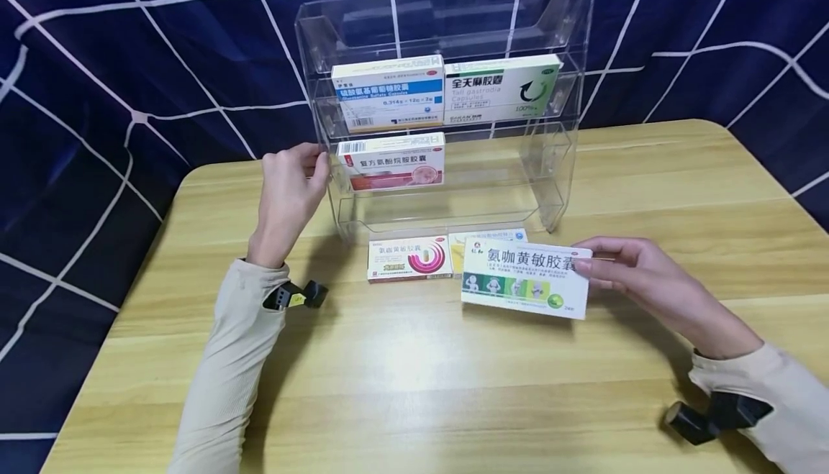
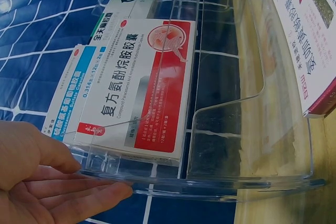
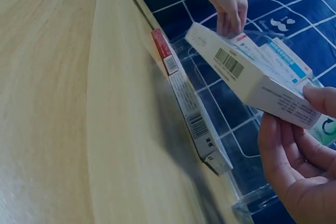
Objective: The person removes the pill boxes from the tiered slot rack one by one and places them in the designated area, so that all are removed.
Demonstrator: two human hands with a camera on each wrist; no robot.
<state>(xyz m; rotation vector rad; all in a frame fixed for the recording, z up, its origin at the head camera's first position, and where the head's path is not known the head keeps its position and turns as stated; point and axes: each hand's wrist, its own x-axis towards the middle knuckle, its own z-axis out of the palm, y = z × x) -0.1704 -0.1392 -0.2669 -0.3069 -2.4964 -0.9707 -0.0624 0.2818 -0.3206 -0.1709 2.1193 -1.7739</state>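
In the head view my right hand (image 1: pixel 637 280) pinches the right end of a white and green medicine box (image 1: pixel 518 300), thumb in front and fingers behind. The box is tilted, held over the table in front of a clear tiered rack (image 1: pixel 563 204). My left hand (image 1: pixel 288 193) grips the rack's left side edge; the left wrist view shows thumb and fingers (image 2: pixel 113 191) at that clear edge. Close by, a red and white medicine box (image 1: pixel 391 165) stands in the rack's middle tier. In the right wrist view the held box (image 3: pixel 252 77) shows its barcode side.
A blue and white box (image 1: pixel 388 96) and a green and white box (image 1: pixel 501 93) stand side by side in an upper tier. On the table before the rack lie a pink and white box (image 1: pixel 409 258) and a partly covered yellow and white box (image 1: pixel 488 235). Dark blue cloth (image 1: pixel 680 14) hangs behind.
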